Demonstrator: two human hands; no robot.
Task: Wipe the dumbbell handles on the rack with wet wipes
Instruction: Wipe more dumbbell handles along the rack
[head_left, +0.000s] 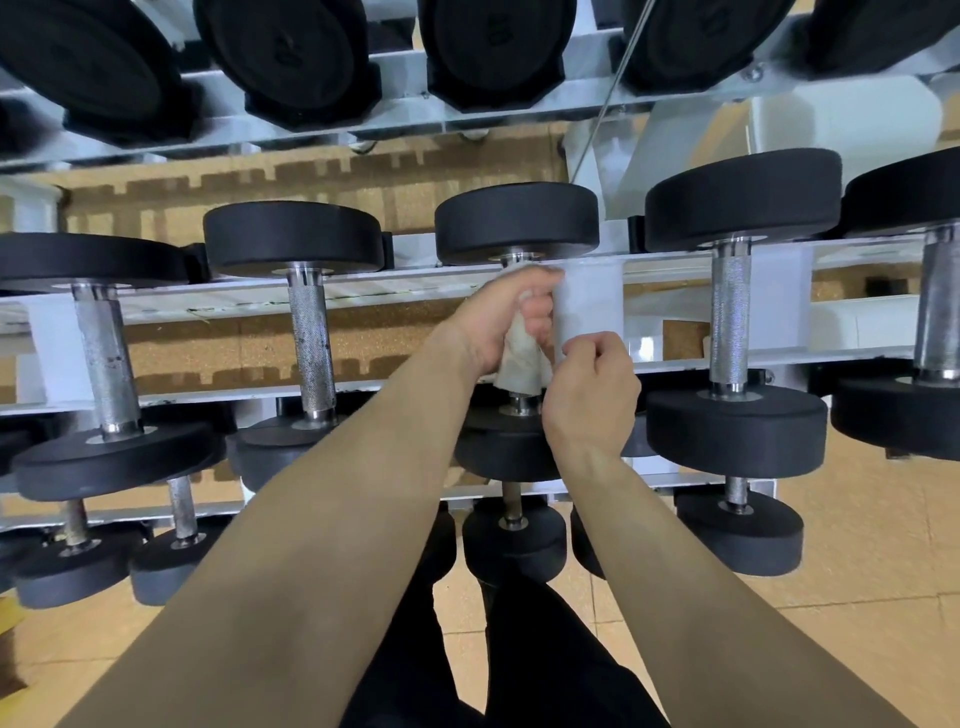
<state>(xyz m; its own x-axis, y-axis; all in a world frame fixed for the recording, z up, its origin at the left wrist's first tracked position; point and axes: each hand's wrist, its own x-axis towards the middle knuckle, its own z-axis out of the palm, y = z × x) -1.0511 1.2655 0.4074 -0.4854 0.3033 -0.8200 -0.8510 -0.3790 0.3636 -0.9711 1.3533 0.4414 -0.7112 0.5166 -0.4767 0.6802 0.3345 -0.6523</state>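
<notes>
A black dumbbell (517, 221) lies on the middle shelf of the white rack (395, 283). Its metal handle is wrapped in a white wet wipe (522, 358). My left hand (506, 317) grips the wipe around the upper part of the handle. My right hand (589, 389) sits just right of the wipe's lower end, fingers curled and pinching its edge. Only the handle's bottom collar (521, 402) shows; the rest is hidden by the wipe and my hands.
Neighbouring dumbbells with bare knurled handles (306, 338) (731, 317) lie left and right on the same shelf. Larger dumbbells (291, 52) fill the shelf above, smaller ones (511, 535) the shelf below. Tan floor tiles (857, 597) lie underneath.
</notes>
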